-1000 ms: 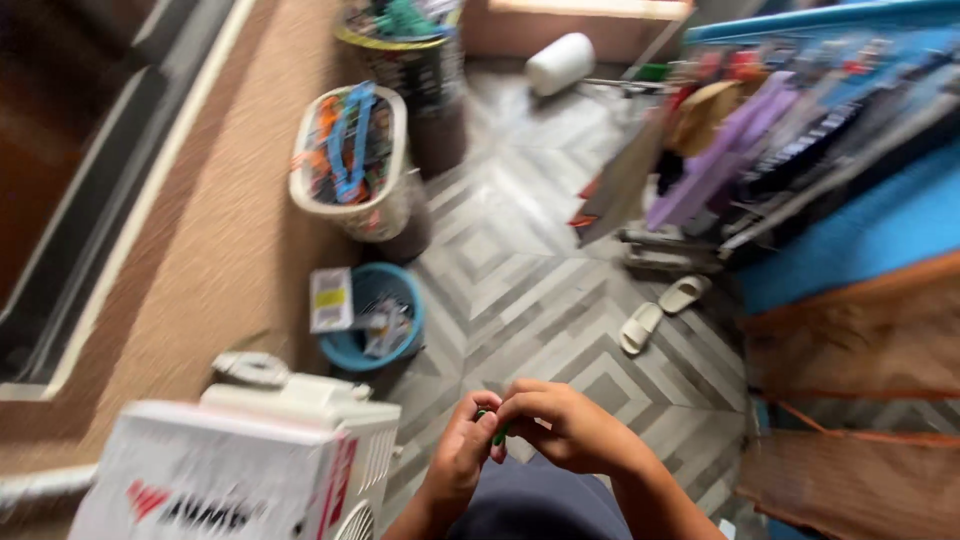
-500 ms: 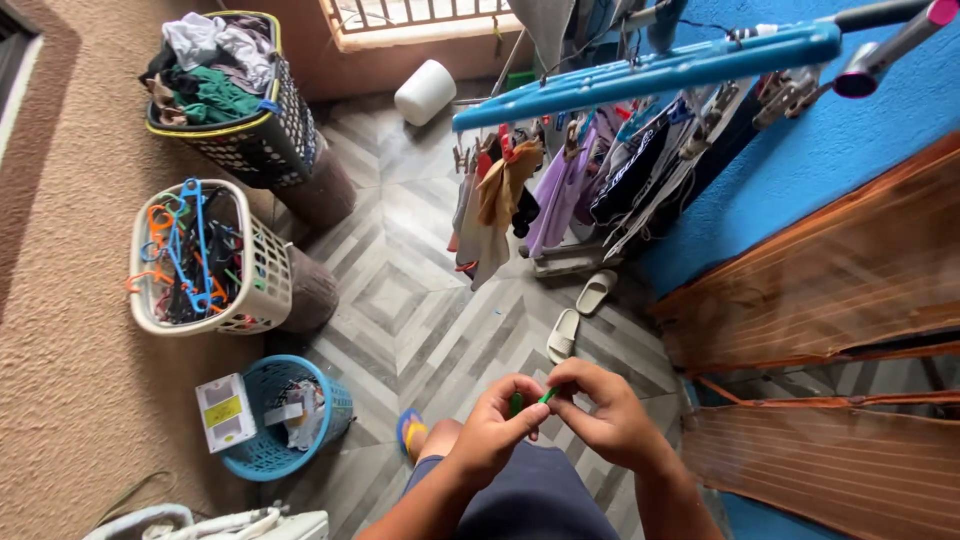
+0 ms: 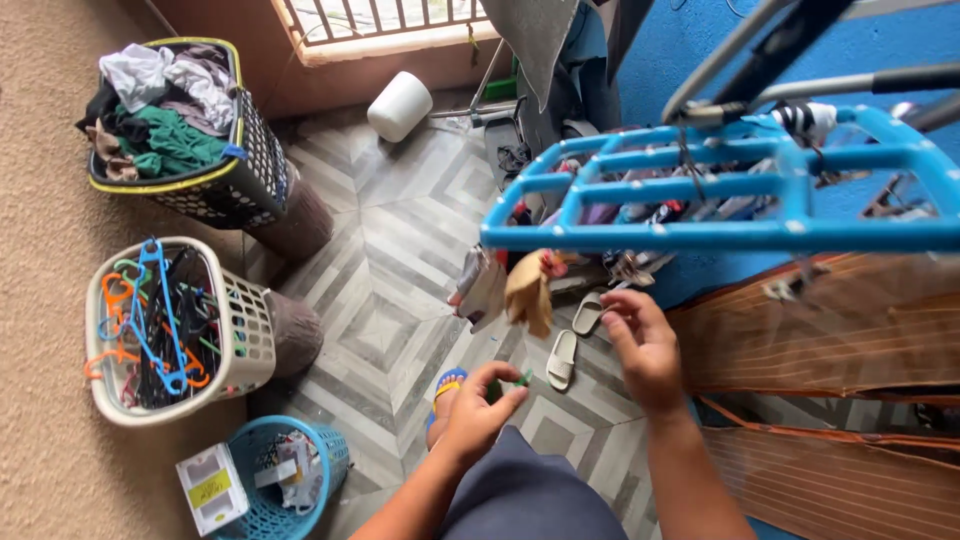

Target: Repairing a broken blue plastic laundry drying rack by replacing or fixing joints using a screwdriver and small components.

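- Left hand [image 3: 478,408] pinches a small green clip [image 3: 522,379] at its fingertips, low above the tiled floor [image 3: 400,250].
- Right hand [image 3: 645,350] hangs just beside it, fingers loose and holding nothing, under a blue drying rack [image 3: 720,235] with small garments clipped below.
- White basket [image 3: 250,340] holds tangled coloured hangers.
- Dark yellow-rimmed basket [image 3: 245,190] is heaped with clothes.
- Blue basket [image 3: 330,460] holds a small box and oddments.

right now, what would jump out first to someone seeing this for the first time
Probably the bright blue drying rack across the upper right, small clothes pegged beneath it. Below it, the left hand pinches a small green peg while the right hand is open. At left stand a laundry basket and a white basket of coloured hangers.
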